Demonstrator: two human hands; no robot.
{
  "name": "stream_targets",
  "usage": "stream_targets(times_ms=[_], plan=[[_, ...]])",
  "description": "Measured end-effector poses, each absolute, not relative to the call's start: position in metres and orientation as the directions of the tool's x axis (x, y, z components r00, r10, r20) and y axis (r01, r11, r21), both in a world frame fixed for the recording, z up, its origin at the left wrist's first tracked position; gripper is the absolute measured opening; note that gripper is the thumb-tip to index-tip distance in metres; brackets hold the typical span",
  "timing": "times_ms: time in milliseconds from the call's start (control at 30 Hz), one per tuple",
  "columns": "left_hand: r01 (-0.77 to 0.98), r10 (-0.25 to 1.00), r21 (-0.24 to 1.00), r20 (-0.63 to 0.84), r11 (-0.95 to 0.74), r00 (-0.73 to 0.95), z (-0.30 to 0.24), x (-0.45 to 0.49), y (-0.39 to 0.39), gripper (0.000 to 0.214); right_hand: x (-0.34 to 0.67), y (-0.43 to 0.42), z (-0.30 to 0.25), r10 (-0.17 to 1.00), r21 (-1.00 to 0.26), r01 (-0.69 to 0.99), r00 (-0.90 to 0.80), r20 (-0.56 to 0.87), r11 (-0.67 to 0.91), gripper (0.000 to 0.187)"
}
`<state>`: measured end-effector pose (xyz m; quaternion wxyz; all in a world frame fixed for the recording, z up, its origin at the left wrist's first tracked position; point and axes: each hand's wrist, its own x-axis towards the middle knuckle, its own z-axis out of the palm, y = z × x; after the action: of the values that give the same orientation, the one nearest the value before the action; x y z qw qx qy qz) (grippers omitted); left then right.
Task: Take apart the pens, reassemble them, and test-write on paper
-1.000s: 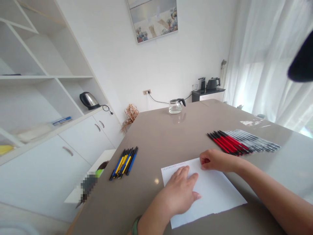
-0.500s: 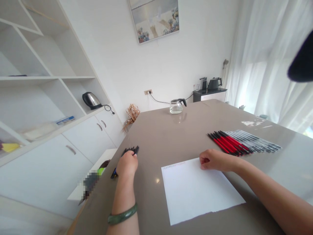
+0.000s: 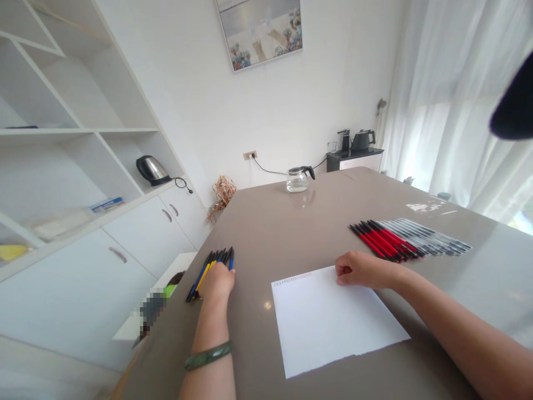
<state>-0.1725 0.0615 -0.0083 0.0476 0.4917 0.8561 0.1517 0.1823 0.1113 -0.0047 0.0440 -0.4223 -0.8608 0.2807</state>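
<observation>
My left hand (image 3: 217, 279) lies over a row of blue and yellow pens (image 3: 202, 278) with black tips, near the table's left edge. Its thumb is beside the rightmost blue pen (image 3: 231, 263); the other fingers are hidden beneath the hand. My right hand (image 3: 358, 269) rests by the upper right corner of a white sheet of paper (image 3: 328, 322), its fingers curled closed with no object visible in them. Small dark and red marks run along the paper's top left edge. Beyond this hand, several red pens (image 3: 385, 241) with black ends lie side by side.
Clear pens (image 3: 435, 236) with dark ends lie against the red ones. A glass pot (image 3: 297, 181) with a black handle holds clear liquid at the far end of the grey-brown table (image 3: 287, 225). White torn scraps (image 3: 425, 206) lie at the right. Shelves (image 3: 62, 178) stand left.
My left hand has drawn back slightly toward me, uncovering more of the blue and yellow pens. My right hand stays at the paper's corner. The view has shifted slightly.
</observation>
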Motion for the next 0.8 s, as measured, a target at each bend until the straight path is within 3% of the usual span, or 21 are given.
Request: stream_targets(times_ms=[267,367,467,567,700,800], plan=[[0.801,0.93,0.524,0.043,0.291,-0.366,-0.006,-0.14,0.063,0.019,0.183,0.112,-0.004,0.776,-0.52,0.711,-0.616,-0.136,0.474,0.017],[0.761,0.972,0.635,0.067,0.132,-0.224,0.001,-0.1,0.056,0.021,0.173,0.102,0.004,0.802,-0.627,0.643,-0.595,-0.046,0.44,0.022],[0.416,0.994,0.909,-0.021,-0.025,0.105,0.008,-0.057,0.042,0.024,0.151,0.083,0.012,0.835,-0.865,0.389,-0.547,0.06,0.317,0.03],[0.229,0.961,0.973,-0.04,-0.026,0.275,0.01,-0.03,0.03,0.02,0.131,0.067,0.014,0.845,-0.949,0.169,-0.514,0.145,0.266,0.029],[0.123,0.981,0.992,-0.017,-0.008,0.195,0.011,-0.027,0.029,0.022,0.125,0.061,0.014,0.876,-0.977,0.093,-0.466,0.126,0.19,0.032],[-0.017,0.998,1.0,-0.01,0.011,0.063,0.015,-0.037,0.034,0.031,0.13,0.061,0.017,0.802,-0.996,0.03,-0.595,0.049,0.083,0.033]])
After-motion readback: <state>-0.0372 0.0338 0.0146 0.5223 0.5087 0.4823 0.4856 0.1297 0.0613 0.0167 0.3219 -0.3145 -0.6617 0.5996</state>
